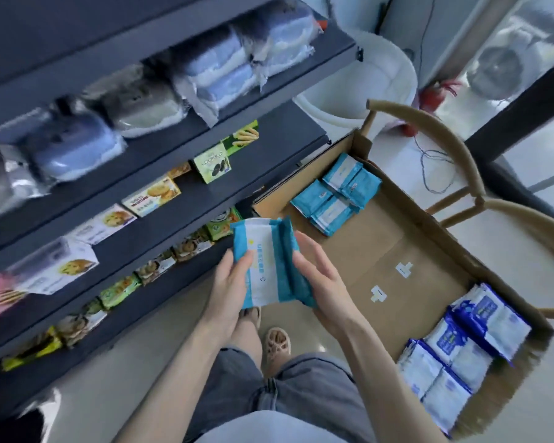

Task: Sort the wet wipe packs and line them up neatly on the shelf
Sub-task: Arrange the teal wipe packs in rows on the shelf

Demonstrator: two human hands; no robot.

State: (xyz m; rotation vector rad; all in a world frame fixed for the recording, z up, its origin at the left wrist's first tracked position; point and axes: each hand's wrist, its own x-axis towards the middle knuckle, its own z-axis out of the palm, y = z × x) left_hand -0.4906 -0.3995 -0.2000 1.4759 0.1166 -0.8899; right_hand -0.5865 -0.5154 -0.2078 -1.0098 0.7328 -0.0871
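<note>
— How do the fingers lie?

— The left hand [231, 282] grips the held teal packs [263, 260]. Its thumb is pressed on the front, near the left edge. The other fingers are curled behind and hidden. The right hand [322, 282] is far more open, with its fingers nearly straight and lying along the right edge. Its palm sits under the lower right corner.

— One pack or two?

— It looks like two pressed together, the front one with a white band down the middle. I cannot be sure.

— Where are they, exactly?

— In the air, in front of the person's waist. They are between the dark shelf [173, 199] on the left and the open cardboard box [429, 225] on the right, touching neither.

— What is in the box?

— More teal packs [333, 196] are bunched at the far end. Blue-and-white packs [461, 343] are at the near end, well apart from the teal ones, with bare cardboard between.

— And the shelf?

— Biscuit boxes [151, 196] stand in rows on the lower boards. Bagged blue and grey bundles [218, 71] sit on the board above, blurred.

— The room?

— The floor [141, 362] is pale. A wooden chair [445, 132] with a curved back is by the box. Whether the box rests on it, I cannot tell. A white bucket [365, 81] stands beyond. The person's sandalled foot [277, 345] shows below the hands.
</note>
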